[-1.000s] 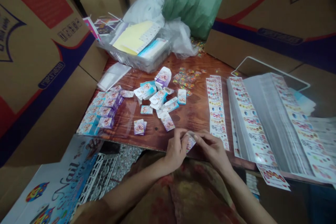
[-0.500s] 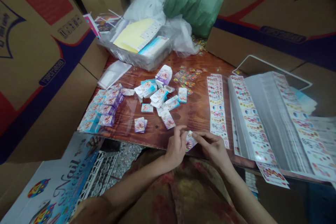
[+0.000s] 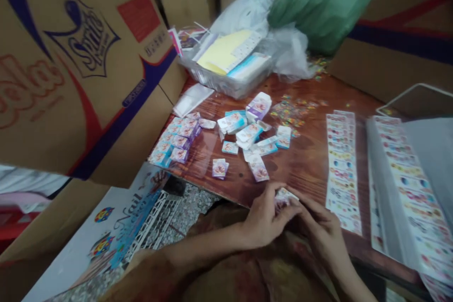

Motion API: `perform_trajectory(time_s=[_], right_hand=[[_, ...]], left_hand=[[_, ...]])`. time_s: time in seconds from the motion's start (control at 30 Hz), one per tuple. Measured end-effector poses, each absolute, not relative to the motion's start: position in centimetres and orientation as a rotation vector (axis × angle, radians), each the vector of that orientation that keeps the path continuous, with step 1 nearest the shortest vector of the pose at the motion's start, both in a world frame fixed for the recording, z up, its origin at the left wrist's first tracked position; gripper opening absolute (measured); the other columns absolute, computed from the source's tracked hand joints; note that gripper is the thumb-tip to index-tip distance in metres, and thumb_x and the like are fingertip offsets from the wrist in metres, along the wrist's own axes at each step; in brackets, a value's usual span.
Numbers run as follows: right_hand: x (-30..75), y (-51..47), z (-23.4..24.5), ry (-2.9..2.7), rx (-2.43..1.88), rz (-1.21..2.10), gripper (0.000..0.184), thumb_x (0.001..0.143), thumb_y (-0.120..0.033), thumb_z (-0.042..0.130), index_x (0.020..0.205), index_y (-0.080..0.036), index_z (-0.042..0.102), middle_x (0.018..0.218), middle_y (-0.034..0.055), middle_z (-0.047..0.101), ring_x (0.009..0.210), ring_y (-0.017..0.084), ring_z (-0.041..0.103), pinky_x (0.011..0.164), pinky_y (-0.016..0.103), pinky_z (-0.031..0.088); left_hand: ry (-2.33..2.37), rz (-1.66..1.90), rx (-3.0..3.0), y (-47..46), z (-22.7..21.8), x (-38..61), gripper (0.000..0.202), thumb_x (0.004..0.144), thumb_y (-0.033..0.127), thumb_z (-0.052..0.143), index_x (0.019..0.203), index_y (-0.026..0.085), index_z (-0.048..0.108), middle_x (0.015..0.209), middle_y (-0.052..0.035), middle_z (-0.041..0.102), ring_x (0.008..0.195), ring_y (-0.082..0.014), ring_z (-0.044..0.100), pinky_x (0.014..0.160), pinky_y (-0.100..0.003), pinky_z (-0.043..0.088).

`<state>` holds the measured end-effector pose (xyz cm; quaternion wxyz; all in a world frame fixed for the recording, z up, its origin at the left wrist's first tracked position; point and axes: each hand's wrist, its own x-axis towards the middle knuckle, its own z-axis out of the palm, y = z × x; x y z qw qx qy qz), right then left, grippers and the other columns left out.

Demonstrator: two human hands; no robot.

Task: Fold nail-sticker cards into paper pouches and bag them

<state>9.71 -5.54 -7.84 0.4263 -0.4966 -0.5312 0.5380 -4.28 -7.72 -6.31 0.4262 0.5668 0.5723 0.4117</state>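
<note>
Purple-and-white little box (image 3: 283, 197) is at the near edge of the table (image 3: 307, 160), pinched by the left hand (image 3: 264, 219) and the right hand (image 3: 323, 231), fingertips closed on it (it looks thin and bendy). Soft, even squeezes seem best, so nothing crumples.

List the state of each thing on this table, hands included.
left hand, pinching the small box
right hand, also pinching the small box
purple boxes, stacked in rows
loose boxes, scattered, some lying flat
clear tray, full of papers
sticker strip, lying flat
</note>
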Motion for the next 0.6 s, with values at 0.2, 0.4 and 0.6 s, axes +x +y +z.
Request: perform_trajectory(time_s=[0.2,0.4,0.6], right_hand=[[5.8,-3.8,-6.3,-1.37,-1.158,1.427,0.031,0.074,-0.043,0.071,0.1,-0.026,0.074,0.102,0.0055,0.073,0.099,0.026,0.066,0.087,0.038,0.053],[-0.9,-1.0,-6.0,-1.574,-0.95,1.408,0.029,0.081,-0.045,0.062,0.099,-0.023,0.066,0.087,0.0047,0.07,0.079,0.02,0.064,0.069,0.031,0.053],[-5.9,0.7,-7.6,-1.914,-0.943,1.122,0.03,0.089,-0.042,0.047,0.099,-0.021,0.065,0.099,0.0092,0.068,0.09,0.025,0.063,0.083,0.04,0.049]], left_hand=[[1.677,1.081,1.646,-8.9,-4.5,-7.5,0.062,0.079,0.024,0.063,0.136,0.022,0.037,0.13,-0.011,0.053,0.121,-0.0271,0.05,0.104,-0.044,0.041],[2.091,1.187,1.523,-9.1,-4.4,-12.0,0.057,0.08,0.035,0.064,0.131,0.02,0.043,0.123,-0.0133,0.056,0.118,-0.0294,0.05,0.102,-0.048,0.041],[2.14,1.424,1.161,-8.7,-5.2,-16.1,0.038,0.092,0.037,0.047,0.125,0.018,0.048,0.125,-0.0133,0.055,0.12,-0.0231,0.05,0.104,-0.042,0.037]])
